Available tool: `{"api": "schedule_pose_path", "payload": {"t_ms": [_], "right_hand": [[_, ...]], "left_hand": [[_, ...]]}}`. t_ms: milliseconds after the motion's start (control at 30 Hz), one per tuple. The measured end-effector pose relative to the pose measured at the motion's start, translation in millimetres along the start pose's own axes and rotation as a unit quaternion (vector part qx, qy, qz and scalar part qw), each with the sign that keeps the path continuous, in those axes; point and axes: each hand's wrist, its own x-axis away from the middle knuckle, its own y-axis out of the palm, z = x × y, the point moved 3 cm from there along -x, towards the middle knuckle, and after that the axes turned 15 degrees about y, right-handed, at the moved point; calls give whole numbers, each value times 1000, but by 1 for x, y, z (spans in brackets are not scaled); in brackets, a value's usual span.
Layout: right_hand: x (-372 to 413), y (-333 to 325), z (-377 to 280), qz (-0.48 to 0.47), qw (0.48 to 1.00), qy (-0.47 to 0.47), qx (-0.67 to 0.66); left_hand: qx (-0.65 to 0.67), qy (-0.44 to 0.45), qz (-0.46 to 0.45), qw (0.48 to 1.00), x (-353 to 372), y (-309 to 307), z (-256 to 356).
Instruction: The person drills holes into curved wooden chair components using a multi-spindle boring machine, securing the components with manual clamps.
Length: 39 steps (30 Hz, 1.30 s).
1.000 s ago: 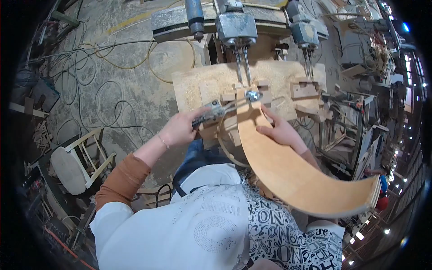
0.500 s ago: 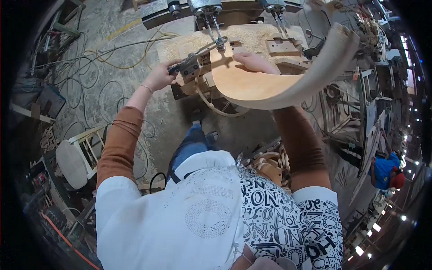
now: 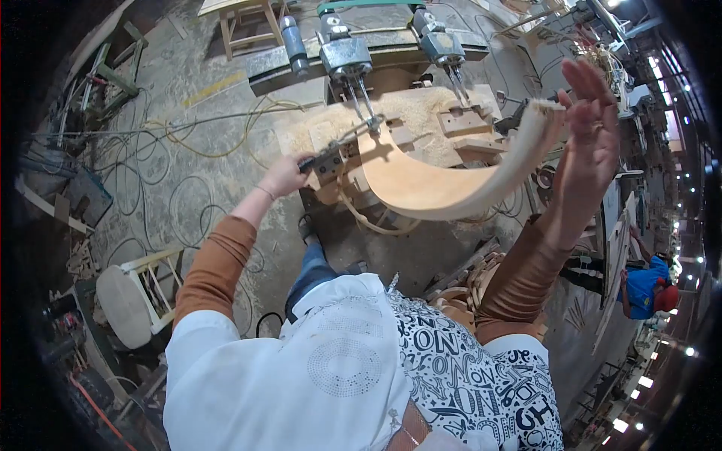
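Observation:
A large curved wooden piece (image 3: 432, 184) sweeps from the work surface round to the right, its far end standing raised. Its near end lies beneath the metal tip of a machine's rods. My left hand (image 3: 284, 176) is closed round the dark handle of a lever clamp (image 3: 328, 161), whose arm reaches to that same end of the wood. Up at the right, my right hand (image 3: 590, 128) is open with fingers extended, beside the raised end of the curved piece and holding nothing.
Sawdust covers the work surface (image 3: 421, 105), where wooden blocks (image 3: 481, 150) sit to the right. Machine heads (image 3: 346, 56) stand along the back. Cables loop over the floor at left, near a chair (image 3: 124, 308). A person in blue (image 3: 643, 289) is at far right.
My right hand has left the curved piece's inner edge and risen to the right, opening beside its far end. My left hand stays on the clamp handle. The view has shifted, showing more machinery.

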Motion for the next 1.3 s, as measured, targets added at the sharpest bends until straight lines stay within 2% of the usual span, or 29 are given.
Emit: {"api": "schedule_pose_path", "payload": {"t_ms": [33,133,200,267,333,433,533,600,633,700,867,933,1067,1133,1167,1233,1300], "right_hand": [[2,4,-6,4,1000,-2,1],[7,23,-9,-29,974,140,176],[5,42,-20,27,984,82,158],[5,42,-17,31,984,47,170],[9,39,-11,38,985,1,170],[9,35,-6,31,980,-21,196],[14,32,1,19,977,-26,213],[20,30,5,75,973,-56,211],[21,29,9,68,976,-46,203],[27,25,12,60,982,-83,158],[41,15,14,105,984,-43,140],[40,11,13,63,984,-43,162],[34,6,8,43,978,-29,202],[30,2,10,-18,983,-48,178],[32,6,12,-17,983,-49,176],[35,14,16,74,984,-54,154],[33,16,18,72,985,-63,146]], "left_hand": [[45,-9,-13,999,0,-5,6],[49,4,-8,999,2,2,-5],[43,-45,-50,997,1,-12,12],[72,-64,-58,994,1,-11,11],[95,-49,-85,991,-1,-18,14],[138,-3,-76,987,-6,-20,13],[119,-14,-109,987,-10,-25,18],[100,13,-96,990,-11,-24,19],[85,13,-99,991,-9,-20,16],[75,-5,-120,990,-12,-21,18],[50,-12,-165,985,-13,-22,17],[53,-19,-172,984,-15,-22,18],[48,-25,-179,982,-13,-22,18],[46,-31,-184,981,-13,-22,18],[46,-37,-190,980,-13,-23,18],[48,-38,-185,981,-13,-23,18],[52,-39,-181,981,-14,-23,19]]}}
